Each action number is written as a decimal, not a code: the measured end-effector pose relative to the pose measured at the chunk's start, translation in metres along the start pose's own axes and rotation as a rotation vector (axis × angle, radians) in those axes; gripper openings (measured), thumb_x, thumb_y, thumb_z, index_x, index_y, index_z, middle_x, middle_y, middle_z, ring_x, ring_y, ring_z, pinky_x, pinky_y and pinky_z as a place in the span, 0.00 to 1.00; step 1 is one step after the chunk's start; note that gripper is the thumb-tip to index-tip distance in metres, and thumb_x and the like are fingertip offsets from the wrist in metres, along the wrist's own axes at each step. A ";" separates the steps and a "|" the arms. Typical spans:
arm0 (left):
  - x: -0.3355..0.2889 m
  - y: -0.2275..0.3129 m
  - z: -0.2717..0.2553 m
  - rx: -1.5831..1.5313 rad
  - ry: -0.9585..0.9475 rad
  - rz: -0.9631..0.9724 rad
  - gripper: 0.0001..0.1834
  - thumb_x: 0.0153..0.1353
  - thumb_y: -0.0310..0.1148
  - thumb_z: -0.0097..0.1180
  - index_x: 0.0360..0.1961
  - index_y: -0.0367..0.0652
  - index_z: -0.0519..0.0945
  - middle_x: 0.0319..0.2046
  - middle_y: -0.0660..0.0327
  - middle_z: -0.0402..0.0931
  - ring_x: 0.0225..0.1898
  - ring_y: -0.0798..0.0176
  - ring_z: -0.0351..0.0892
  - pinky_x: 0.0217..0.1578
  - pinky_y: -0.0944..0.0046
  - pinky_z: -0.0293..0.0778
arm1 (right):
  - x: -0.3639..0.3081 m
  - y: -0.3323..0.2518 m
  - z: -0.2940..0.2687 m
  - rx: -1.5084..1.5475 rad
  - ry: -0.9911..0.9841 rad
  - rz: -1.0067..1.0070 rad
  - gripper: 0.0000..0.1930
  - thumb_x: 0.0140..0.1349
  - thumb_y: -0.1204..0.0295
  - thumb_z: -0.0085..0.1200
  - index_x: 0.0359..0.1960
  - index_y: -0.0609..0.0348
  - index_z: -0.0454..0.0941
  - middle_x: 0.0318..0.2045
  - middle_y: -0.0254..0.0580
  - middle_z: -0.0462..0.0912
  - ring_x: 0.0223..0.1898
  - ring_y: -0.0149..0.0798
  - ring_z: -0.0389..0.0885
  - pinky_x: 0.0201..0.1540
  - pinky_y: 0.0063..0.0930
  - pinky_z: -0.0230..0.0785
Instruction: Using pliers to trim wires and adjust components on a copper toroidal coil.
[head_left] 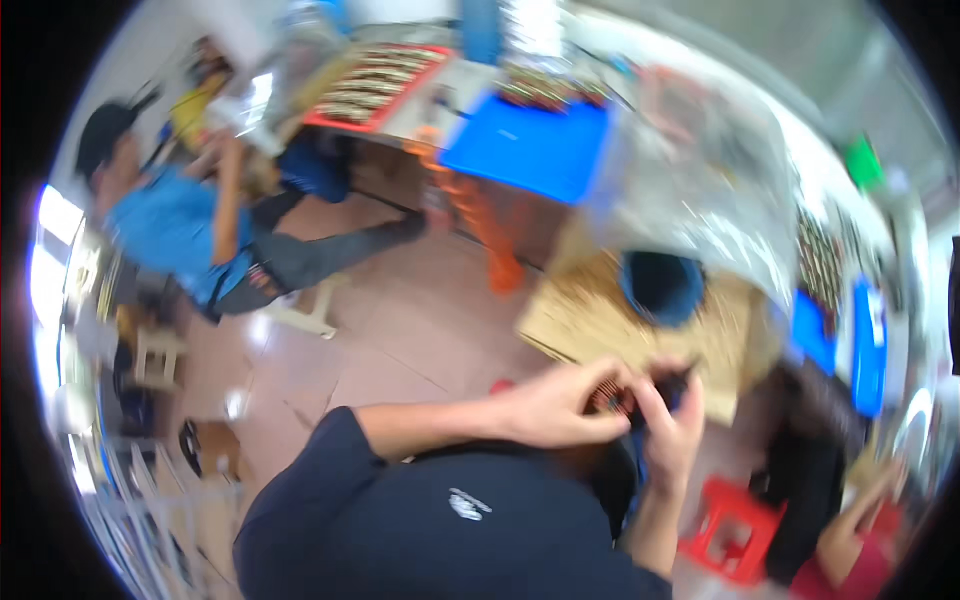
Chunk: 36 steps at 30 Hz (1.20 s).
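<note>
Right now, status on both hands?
Left hand and right hand together pinching a small dark coiled part. Picture blurred, part unclear. Nothing between the hands.

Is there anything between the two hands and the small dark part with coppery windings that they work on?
Nothing visible is in the way. The left hand and the right hand already meet at the small dark part, fingers closed around it, though blur hides the exact grip. The cardboard sheet lies beyond it.

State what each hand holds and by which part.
Both the left hand and right hand pinch a small dark, coppery part between them; blur hides exactly where.
</note>
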<state>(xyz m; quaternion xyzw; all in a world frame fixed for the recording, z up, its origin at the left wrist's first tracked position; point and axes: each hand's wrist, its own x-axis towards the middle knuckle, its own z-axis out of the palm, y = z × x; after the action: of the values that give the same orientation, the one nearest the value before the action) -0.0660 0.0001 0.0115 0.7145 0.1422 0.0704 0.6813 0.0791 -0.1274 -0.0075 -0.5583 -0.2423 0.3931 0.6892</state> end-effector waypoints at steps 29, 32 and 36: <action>0.004 -0.018 -0.035 -0.365 -0.049 -0.006 0.16 0.69 0.40 0.58 0.47 0.41 0.69 0.32 0.63 0.73 0.26 0.71 0.77 0.29 0.67 0.75 | 0.035 -0.002 -0.003 -0.284 -0.150 0.041 0.15 0.70 0.77 0.51 0.56 0.66 0.72 0.43 0.39 0.79 0.40 0.30 0.77 0.46 0.24 0.70; 0.007 -0.019 -0.036 -0.390 -0.056 -0.037 0.16 0.70 0.39 0.58 0.48 0.41 0.69 0.32 0.62 0.74 0.26 0.71 0.78 0.29 0.67 0.75 | 0.039 -0.002 -0.006 -0.233 -0.181 0.054 0.15 0.69 0.78 0.51 0.56 0.67 0.71 0.41 0.40 0.79 0.38 0.30 0.77 0.45 0.25 0.71; 0.010 -0.031 -0.035 -0.550 -0.044 -0.109 0.17 0.70 0.39 0.56 0.50 0.40 0.69 0.33 0.60 0.77 0.25 0.70 0.78 0.28 0.69 0.76 | 0.043 -0.004 0.002 -0.208 -0.206 0.029 0.15 0.69 0.78 0.51 0.55 0.67 0.71 0.40 0.40 0.79 0.38 0.31 0.77 0.46 0.25 0.70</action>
<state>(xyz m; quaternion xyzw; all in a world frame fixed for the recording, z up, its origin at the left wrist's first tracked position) -0.0697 0.0379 -0.0180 0.4956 0.1412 0.0543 0.8553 0.1031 -0.0916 -0.0071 -0.5868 -0.3431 0.4311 0.5934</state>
